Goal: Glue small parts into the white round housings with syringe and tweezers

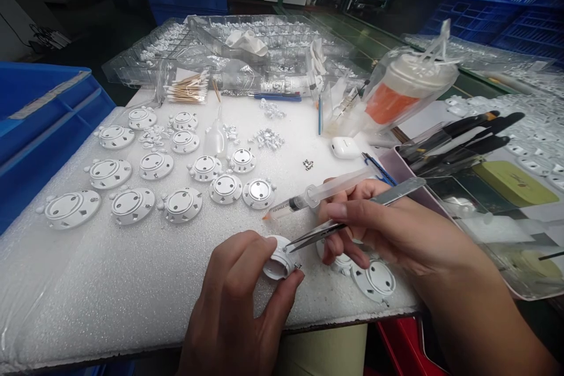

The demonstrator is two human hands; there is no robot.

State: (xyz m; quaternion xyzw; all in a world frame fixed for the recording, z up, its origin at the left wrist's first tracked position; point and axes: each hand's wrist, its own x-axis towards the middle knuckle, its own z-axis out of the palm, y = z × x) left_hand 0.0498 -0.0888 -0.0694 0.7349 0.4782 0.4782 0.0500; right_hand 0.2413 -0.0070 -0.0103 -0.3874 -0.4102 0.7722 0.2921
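Observation:
Between thumb and fingers, my left hand [238, 294] grips a small round white plastic part [278, 264], tilted so its hollow side shows. My right hand [365, 217] is closed around metal tweezers [317, 236], whose tips meet at the part's upper edge. Whether the tips pinch anything is too small to tell. A syringe [282, 208] with an orange tip lies just beyond, partly behind my right fingers. Under and beside that hand are more white round parts, one of them a disc [374, 279] with two dark holes.
Several finished-looking white discs [132, 205] stand in rows on the white foam sheet [132, 282]. Small white pieces [268, 138], tiny metal bits [308, 164], and cotton swabs [188, 88] lie farther back. A pen box [396, 158], a bagged cup [394, 94] and a blue crate [48, 117] flank the sheet.

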